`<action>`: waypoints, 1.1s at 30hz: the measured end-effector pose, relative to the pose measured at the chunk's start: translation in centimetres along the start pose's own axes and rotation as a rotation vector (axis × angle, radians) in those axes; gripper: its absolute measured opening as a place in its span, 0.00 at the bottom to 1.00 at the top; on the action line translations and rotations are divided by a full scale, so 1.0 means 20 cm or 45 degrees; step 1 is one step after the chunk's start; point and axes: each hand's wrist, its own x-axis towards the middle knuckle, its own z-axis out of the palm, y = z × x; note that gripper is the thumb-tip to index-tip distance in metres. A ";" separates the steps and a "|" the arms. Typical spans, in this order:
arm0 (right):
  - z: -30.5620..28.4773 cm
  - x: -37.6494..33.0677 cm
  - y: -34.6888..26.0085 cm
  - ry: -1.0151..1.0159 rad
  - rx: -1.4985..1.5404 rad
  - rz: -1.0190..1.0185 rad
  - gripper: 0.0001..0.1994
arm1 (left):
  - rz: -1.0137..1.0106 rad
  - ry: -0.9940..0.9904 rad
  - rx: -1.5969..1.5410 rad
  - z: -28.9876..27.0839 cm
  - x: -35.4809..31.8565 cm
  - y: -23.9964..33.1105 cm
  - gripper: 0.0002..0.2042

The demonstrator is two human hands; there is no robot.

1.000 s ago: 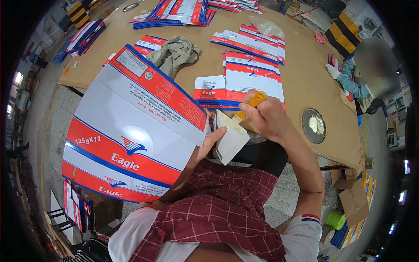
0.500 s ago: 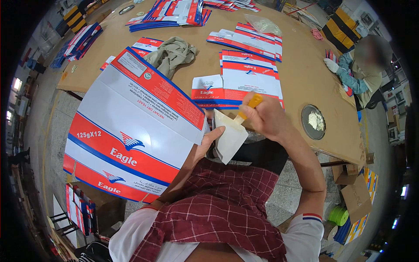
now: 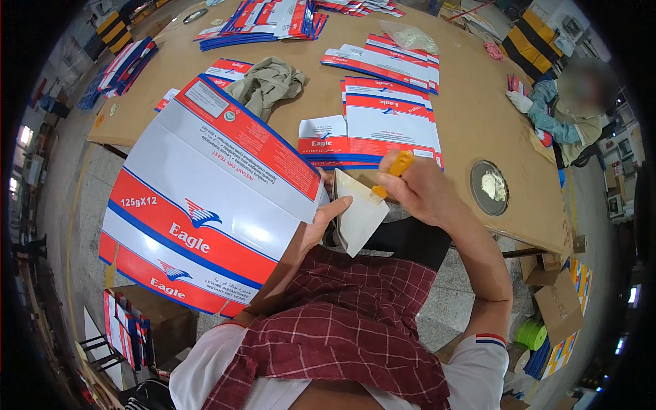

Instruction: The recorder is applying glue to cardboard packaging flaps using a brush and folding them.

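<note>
My left hand [image 3: 329, 217] grips a flat, printed carton blank [image 3: 198, 198] in red, white and blue by its right edge, with the thumb on top. The blank tilts across my lap and past the table edge. A pale, unprinted flap [image 3: 361, 220] sticks out to the right of that hand. My right hand [image 3: 418, 186] is closed around a yellow-handled brush [image 3: 402, 162]. The brush's lower end rests on or just above the flap's upper right edge; its bristles are hard to make out.
A dark round dish [image 3: 482, 199] of whitish paste lies right on the brown table [image 3: 273, 143]. Printed blanks [image 3: 393, 130] are stacked ahead, beside a crumpled grey-green cloth [image 3: 270, 85]. Another person [image 3: 570, 113] with a white glove is at the right edge. Open cardboard boxes [image 3: 557, 304] stand below right.
My right hand has shifted the brush slightly toward me along the flap's edge. My left hand and the carton blank are nearly still. The other person's hands have moved a little.
</note>
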 end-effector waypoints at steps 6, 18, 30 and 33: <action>-0.03 -0.01 -0.02 0.101 0.105 0.021 0.08 | 0.082 -0.057 0.198 -0.03 0.01 -0.01 0.21; 0.06 0.05 -0.06 0.057 0.086 -0.009 0.12 | 0.116 -0.019 0.159 -0.02 -0.05 -0.02 0.24; 0.03 0.08 -0.07 0.330 0.075 0.006 0.08 | 0.407 -0.019 0.682 -0.04 -0.07 0.11 0.21; 0.05 0.09 -0.09 0.244 0.082 -0.131 0.08 | 0.275 -0.026 0.687 -0.05 -0.06 0.07 0.22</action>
